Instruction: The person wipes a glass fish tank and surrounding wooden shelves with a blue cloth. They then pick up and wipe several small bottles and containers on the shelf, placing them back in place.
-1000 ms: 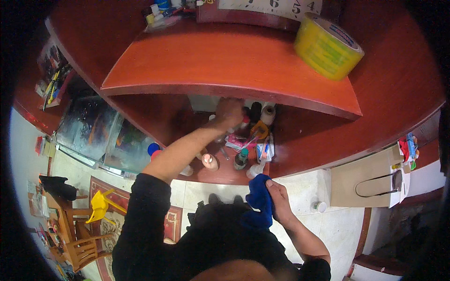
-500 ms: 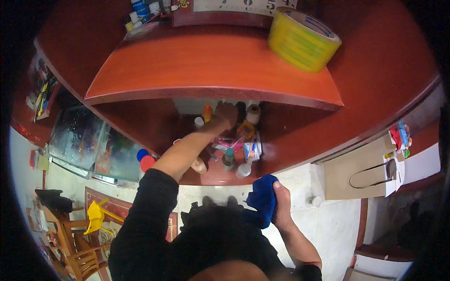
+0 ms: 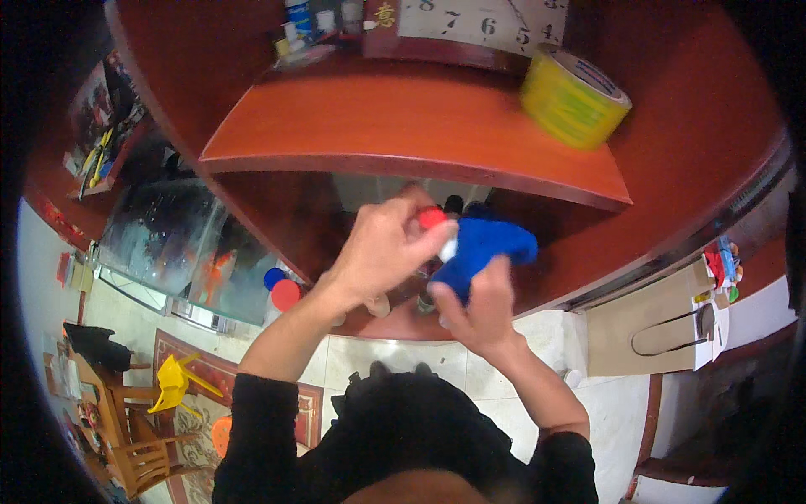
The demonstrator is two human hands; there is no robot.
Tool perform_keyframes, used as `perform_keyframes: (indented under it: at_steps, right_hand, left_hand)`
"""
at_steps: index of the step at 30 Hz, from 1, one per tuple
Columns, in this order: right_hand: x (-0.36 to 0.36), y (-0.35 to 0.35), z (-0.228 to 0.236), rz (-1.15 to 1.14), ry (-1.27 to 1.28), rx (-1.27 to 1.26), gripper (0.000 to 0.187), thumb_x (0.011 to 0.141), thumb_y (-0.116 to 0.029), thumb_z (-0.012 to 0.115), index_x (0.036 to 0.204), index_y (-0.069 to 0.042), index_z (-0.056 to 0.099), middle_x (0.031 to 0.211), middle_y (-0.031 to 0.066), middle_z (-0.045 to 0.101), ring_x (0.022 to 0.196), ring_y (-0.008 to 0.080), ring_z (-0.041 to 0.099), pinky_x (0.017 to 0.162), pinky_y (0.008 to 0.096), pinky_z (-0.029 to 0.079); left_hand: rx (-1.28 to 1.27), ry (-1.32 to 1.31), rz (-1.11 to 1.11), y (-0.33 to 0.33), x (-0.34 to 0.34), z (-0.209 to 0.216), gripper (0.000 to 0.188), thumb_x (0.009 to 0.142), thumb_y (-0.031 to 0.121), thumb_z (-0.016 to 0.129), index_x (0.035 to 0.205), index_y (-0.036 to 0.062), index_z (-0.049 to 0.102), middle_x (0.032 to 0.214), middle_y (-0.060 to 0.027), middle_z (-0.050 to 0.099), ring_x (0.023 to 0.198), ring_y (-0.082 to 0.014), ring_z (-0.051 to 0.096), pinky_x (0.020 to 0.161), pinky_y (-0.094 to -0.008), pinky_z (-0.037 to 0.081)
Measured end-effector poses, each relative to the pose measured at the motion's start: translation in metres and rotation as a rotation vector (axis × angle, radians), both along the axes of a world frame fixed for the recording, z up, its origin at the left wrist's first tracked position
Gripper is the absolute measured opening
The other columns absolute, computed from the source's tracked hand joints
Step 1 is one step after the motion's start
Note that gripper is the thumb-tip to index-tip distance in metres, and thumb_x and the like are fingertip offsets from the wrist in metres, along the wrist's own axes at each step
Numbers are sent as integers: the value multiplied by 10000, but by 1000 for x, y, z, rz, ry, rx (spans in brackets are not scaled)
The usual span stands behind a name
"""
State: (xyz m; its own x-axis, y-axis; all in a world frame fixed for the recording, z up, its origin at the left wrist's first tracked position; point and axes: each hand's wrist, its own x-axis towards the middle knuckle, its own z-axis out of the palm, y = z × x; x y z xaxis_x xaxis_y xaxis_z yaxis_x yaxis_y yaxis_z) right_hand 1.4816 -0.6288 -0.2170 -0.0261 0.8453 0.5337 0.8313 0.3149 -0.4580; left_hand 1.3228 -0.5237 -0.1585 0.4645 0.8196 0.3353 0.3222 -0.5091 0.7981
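Observation:
In front of the lower shelf opening, my left hand (image 3: 382, 248) is closed on a small white bottle with a red cap (image 3: 432, 219). My right hand (image 3: 487, 311) grips a bunched blue cloth (image 3: 495, 239), which lies against the right side of the bottle. Cloth and fingers cover most of the bottle's body. Behind and below the hands, the small things standing on the red-brown lower shelf (image 3: 395, 326) are largely hidden. A dark bottle top (image 3: 454, 204) shows just past the cloth.
A roll of yellow tape (image 3: 575, 97) stands on the upper shelf (image 3: 378, 118), in front of a clock (image 3: 478, 25). Glass tanks (image 3: 159, 239) are at the left, near a yellow stool (image 3: 174, 385). To the right is a cardboard box (image 3: 638, 328).
My left hand has come back out of the shelf holding the red-capped bottle. My right hand has lifted the blue cloth up to it. The view has shifted slightly.

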Motion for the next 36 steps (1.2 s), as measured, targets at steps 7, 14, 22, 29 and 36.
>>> perform_keyframes:
  at_steps: [7,14,22,29,36]
  right_hand:
    - [-30,45,12,207,283,42,572,801,-166,766,1282,-3,503,1165,223,588,1049,399,601,895,431,502]
    - [-51,46,18,307,944,-218,386,928,-191,664,1256,-20,555,1104,92,663,1016,158,604,915,329,481]
    - [-51,62,8,133,230,110,292,945,-147,626,1140,53,541,966,235,586,863,325,608,763,375,494]
    - [-85,34,-22,462,-20,256,447,755,-293,720,1129,-57,651,1261,206,568,1304,463,401,1103,679,214]
    - [-77,39,-17,429,577,-25,388,817,-244,722,1119,-13,650,1179,209,611,1104,372,592,977,489,425]
  left_hand:
    - [78,-137,152,-27,-29,16,245,849,175,748,879,-16,597,745,-82,655,711,-118,649,665,-291,531]
    - [-352,-588,-92,-13,-40,-27,447,983,305,572,1324,37,466,1205,-104,555,1081,-182,562,937,-326,465]
    - [-477,-867,32,-44,-2,-75,568,1030,453,448,1414,35,420,1270,-95,542,1206,-174,499,1049,-321,362]
    - [-957,-1405,-328,-2,-21,-54,704,988,622,389,1388,47,461,1288,-163,592,1095,-289,615,968,-420,513]
    - [-736,-1063,-120,-24,-25,-64,513,1024,452,465,1395,102,406,1275,-95,559,1093,-197,577,940,-336,494]
